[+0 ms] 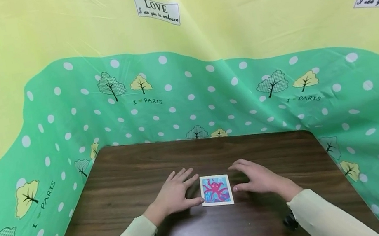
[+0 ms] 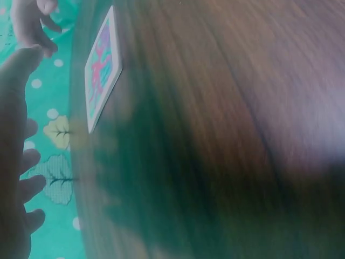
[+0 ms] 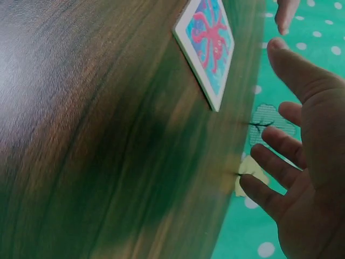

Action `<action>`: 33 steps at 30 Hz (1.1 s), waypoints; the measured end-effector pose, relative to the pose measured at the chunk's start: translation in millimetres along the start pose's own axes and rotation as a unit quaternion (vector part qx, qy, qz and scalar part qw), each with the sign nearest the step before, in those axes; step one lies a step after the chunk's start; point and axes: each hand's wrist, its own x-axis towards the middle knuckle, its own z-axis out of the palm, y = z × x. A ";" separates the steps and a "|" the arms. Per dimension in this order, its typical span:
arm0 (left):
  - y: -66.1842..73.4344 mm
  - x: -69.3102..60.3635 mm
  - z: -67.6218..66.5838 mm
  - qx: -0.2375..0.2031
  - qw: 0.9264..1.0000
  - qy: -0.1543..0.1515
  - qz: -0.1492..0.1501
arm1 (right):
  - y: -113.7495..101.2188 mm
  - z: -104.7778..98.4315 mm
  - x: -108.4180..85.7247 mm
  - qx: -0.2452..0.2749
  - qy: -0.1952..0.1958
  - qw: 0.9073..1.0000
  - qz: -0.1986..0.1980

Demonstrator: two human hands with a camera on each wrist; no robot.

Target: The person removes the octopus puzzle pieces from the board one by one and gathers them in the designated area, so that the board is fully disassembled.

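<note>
A square card [image 1: 216, 190] with a white border and a pink octopus on a blue ground lies flat on the dark wooden table. To its left is my left hand [image 1: 175, 194], fingers spread, the thumb tip at the card's left edge; whether it touches cannot be told. My right hand [image 1: 259, 177] hovers on the other side, apart from the card, with fingers loosely bent. The right wrist view shows this hand [image 3: 318, 162] holding nothing, and the octopus card [image 3: 207, 51] beyond the thumb. In the left wrist view, the card [image 2: 102, 73] appears at a steep slant.
The table's [image 1: 136, 160] far edge meets a hanging cloth [image 1: 188, 110], green with white dots below and yellow above. This cloth also runs along the left and right sides. Light reflects off the tabletop near the front.
</note>
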 end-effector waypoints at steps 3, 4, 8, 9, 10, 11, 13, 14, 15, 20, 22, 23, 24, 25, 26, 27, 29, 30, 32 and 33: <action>6.0 3.9 8.4 0.000 1.000 -0.021 0.000 | 1.2 8.1 7.8 0.001 -0.005 1.000 -0.004; 8.1 5.8 11.0 0.000 1.000 -0.026 0.002 | 1.8 10.4 10.0 0.001 -0.007 1.000 -0.003; 15.9 13.0 19.7 0.006 0.999 -0.043 0.015 | 1.5 19.1 18.6 0.006 -0.019 1.000 0.000; 17.7 14.6 21.5 0.010 0.999 -0.048 0.018 | 0.6 20.8 20.4 0.008 -0.021 1.000 0.000; 19.6 16.3 23.1 0.013 0.998 -0.050 0.021 | -0.7 22.0 22.2 0.008 -0.024 1.000 -0.001; 21.3 18.1 24.8 0.013 0.998 -0.053 0.022 | -2.1 23.0 23.9 0.013 -0.025 1.000 -0.002; 24.4 21.6 28.7 0.015 0.998 -0.055 0.027 | -4.9 24.5 27.3 0.017 -0.028 0.999 -0.009; 25.8 23.4 30.8 0.015 0.998 -0.055 0.029 | -6.1 25.1 29.0 0.018 -0.031 0.999 -0.011; 27.1 25.0 32.7 0.016 0.998 -0.054 0.033 | -6.9 26.0 30.8 0.021 -0.033 0.999 -0.013; 33.4 30.7 38.8 0.021 0.997 -0.055 0.059 | -9.6 29.9 38.3 0.018 -0.044 0.999 -0.014; 35.2 32.3 40.0 0.020 0.996 -0.055 0.067 | -10.1 31.1 40.5 0.015 -0.047 0.999 -0.015; 36.0 33.1 40.3 0.017 0.996 -0.054 0.070 | -10.3 31.6 41.4 0.015 -0.048 0.999 -0.017; 36.7 34.0 40.8 0.016 0.996 -0.054 0.071 | -10.2 32.1 42.3 0.015 -0.050 0.998 -0.019; 37.2 34.8 40.9 0.013 0.996 -0.053 0.072 | -10.1 32.8 43.2 0.014 -0.053 0.998 -0.021; 37.4 35.7 41.5 0.013 0.996 -0.054 0.072 | -9.9 33.3 44.0 0.013 -0.054 0.998 -0.025; 37.6 36.6 41.8 0.013 0.996 -0.055 0.072 | -10.0 33.5 44.4 0.014 -0.056 0.998 -0.027; 37.6 38.0 42.6 0.015 0.996 -0.059 0.071 | -10.0 34.1 45.3 0.014 -0.058 0.998 -0.033; 37.2 38.6 43.2 0.018 0.995 -0.061 0.071 | -10.0 34.4 45.7 0.014 -0.059 0.998 -0.036; 36.6 39.5 44.0 0.021 0.995 -0.068 0.071 | -10.3 34.6 46.4 0.014 -0.059 0.997 -0.041; 36.4 39.6 44.3 0.022 0.995 -0.070 0.071 | -10.4 34.7 46.8 0.016 -0.059 0.997 -0.043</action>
